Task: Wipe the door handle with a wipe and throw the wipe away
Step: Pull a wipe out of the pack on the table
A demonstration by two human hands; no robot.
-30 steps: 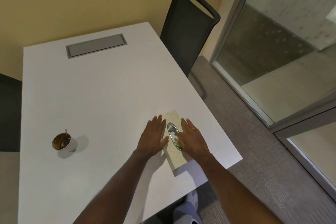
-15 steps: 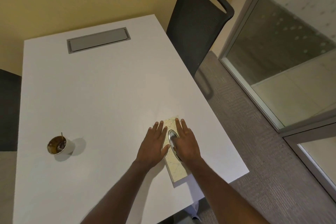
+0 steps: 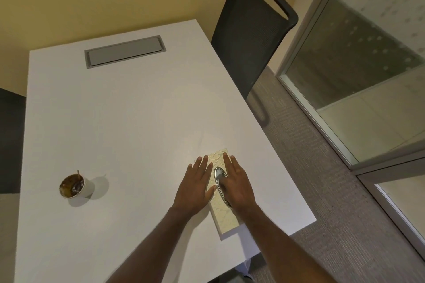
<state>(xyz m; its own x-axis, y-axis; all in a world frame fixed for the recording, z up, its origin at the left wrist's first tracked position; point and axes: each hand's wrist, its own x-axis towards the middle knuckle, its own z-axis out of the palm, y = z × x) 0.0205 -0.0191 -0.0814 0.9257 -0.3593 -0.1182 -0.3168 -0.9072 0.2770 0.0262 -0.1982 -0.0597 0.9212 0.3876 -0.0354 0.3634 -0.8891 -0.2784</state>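
A white table (image 3: pixel 115 122) fills most of the view, set against a yellow wall, with grey carpet and a glass partition (image 3: pixel 358 64) toward 3 o'clock. A grey cable hatch (image 3: pixel 125 51) is let into the tabletop at about 11 o'clock. A dark mesh chair (image 3: pixel 248 37) stands at the table's edge at 1 o'clock. A paper cup (image 3: pixel 77 186) holding brown residue and a stick stands on the table at 9 o'clock, well apart from the hands.

A pale, leaf-patterned wipes pack (image 3: pixel 224 213) lies flat near the table's right edge at about 5 o'clock, its long axis running toward 12 o'clock. An oval silver opening (image 3: pixel 219 181) sits on its top face, partly covered.

The left hand (image 3: pixel 195 187) lies palm down with fingers extended and close together, resting on the pack's left edge and the table beside it. The right hand (image 3: pixel 238 185) lies palm down on the pack's right side, fingers extended, its inner edge touching the oval opening. Neither hand holds anything. Both forearms enter from 6 o'clock.

No loose wipe or door handle can be made out.
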